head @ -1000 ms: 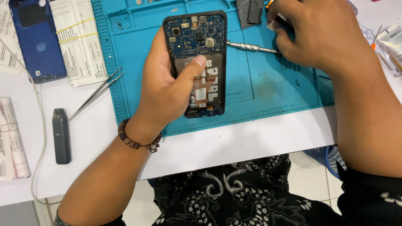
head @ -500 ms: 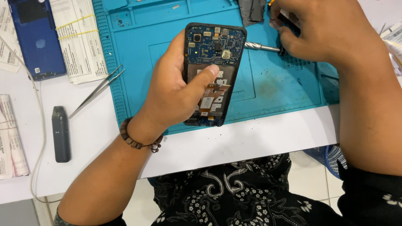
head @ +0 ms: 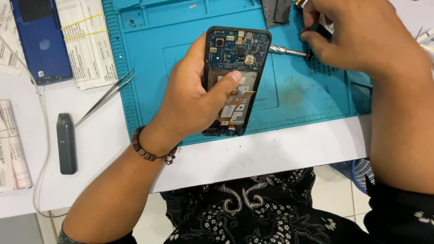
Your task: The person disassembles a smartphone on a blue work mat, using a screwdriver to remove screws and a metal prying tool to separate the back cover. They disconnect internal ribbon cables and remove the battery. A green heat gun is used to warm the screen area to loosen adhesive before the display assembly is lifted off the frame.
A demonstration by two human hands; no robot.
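Note:
My left hand (head: 194,97) grips an opened phone (head: 235,58) with its back cover off, blue circuit board showing at the top. The thumb lies across the middle of the phone. It is held over a blue work mat (head: 289,90). My right hand (head: 361,38) is at the upper right, closed around a screwdriver (head: 289,51) whose metal shaft points left toward the phone's top corner. The shaft tip sits just beside the phone's edge.
Metal tweezers (head: 106,97) lie across the mat's left edge. A blue phone back cover (head: 40,40) and a stack of papers (head: 83,40) are at upper left. A small dark stick-shaped device (head: 67,143) and a white cable (head: 43,135) lie on the white table. A dark part (head: 276,11) rests at the mat's top.
My left hand has carried the phone to the right and tilted it a little clockwise, bringing its top corner close to the screwdriver shaft. My right hand has shifted slightly.

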